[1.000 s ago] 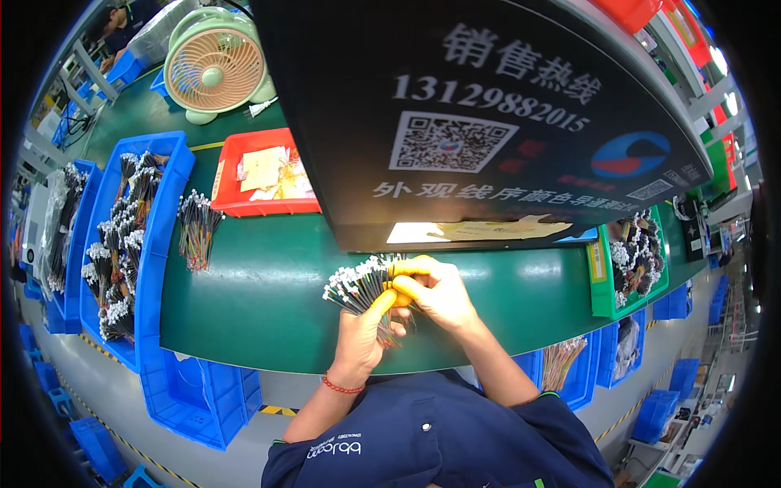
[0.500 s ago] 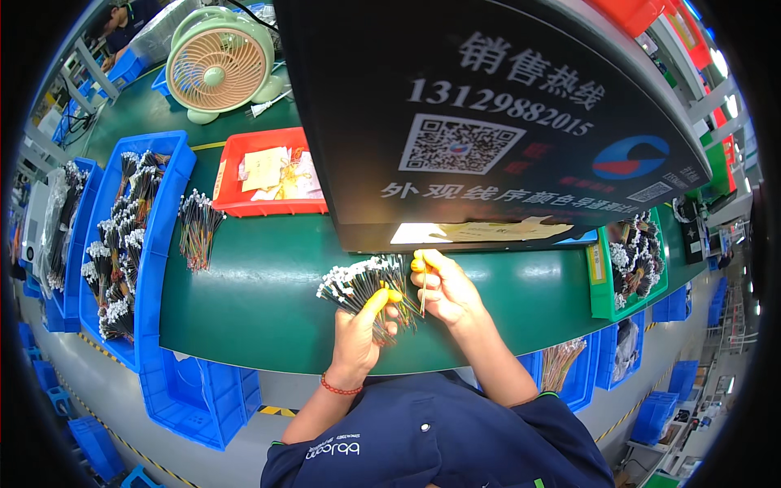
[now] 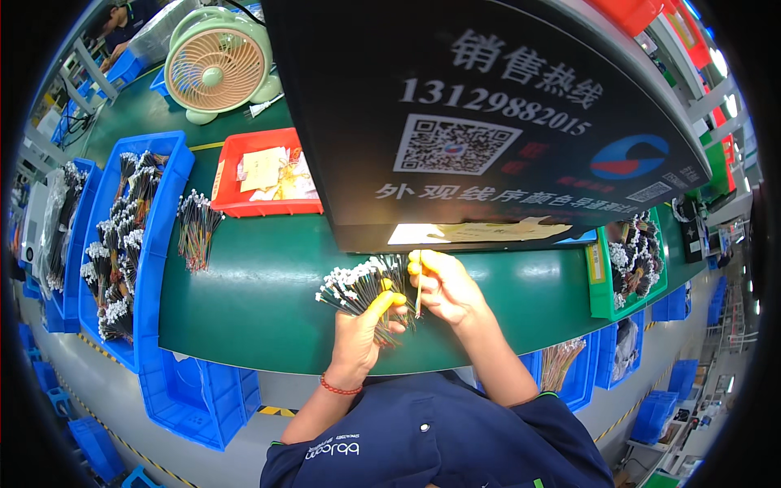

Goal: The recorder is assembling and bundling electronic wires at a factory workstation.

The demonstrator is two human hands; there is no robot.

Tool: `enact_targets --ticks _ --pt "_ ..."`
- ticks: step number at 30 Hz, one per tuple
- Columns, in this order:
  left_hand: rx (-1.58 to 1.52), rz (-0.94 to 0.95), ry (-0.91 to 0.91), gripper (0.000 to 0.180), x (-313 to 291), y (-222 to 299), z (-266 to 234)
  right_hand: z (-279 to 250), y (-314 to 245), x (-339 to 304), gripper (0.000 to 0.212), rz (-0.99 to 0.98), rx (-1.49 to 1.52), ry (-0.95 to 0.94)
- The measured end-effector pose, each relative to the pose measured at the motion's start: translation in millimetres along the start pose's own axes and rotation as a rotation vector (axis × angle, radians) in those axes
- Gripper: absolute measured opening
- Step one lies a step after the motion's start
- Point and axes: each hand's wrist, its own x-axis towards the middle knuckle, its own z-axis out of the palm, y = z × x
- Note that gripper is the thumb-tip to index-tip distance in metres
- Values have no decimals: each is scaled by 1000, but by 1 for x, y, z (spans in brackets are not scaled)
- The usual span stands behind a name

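Along the left edge of the green table (image 3: 260, 285), a long blue bin (image 3: 164, 228) is heaped with dark cables (image 3: 126, 224) in clumps, white connectors uppermost; just inside that edge, a loose bundle (image 3: 199, 232) lies on the table, its connectors toward the far edge; right of it, a red tray (image 3: 268, 208) holds packets (image 3: 262, 168), its walls probably serving to separate them from the cables; above the middle of the near edge, the left hand (image 3: 366, 329) is clamped round a cable bundle (image 3: 358, 285), low on the wires, which seems to let the white ends fan out; just beside it, the right hand (image 3: 446, 293) pinches a thin strand (image 3: 419, 297), perhaps to single it out, though whether it is one cable or several cannot be told; near the right end, a green bin (image 3: 602, 285) holds more white-ended cables (image 3: 634, 260); below the near edge there, a blue crate (image 3: 584, 378) contains paler cables (image 3: 561, 358).
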Motion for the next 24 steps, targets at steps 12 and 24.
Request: enact_targets --ticks 12,24 --pt "23 -10 9 10 -2 6 4 -5 4 3 18 -3 150 98" --pt "-2 -22 -43 17 -1 -2 -1 12 28 -9 13 -404 -748 59"
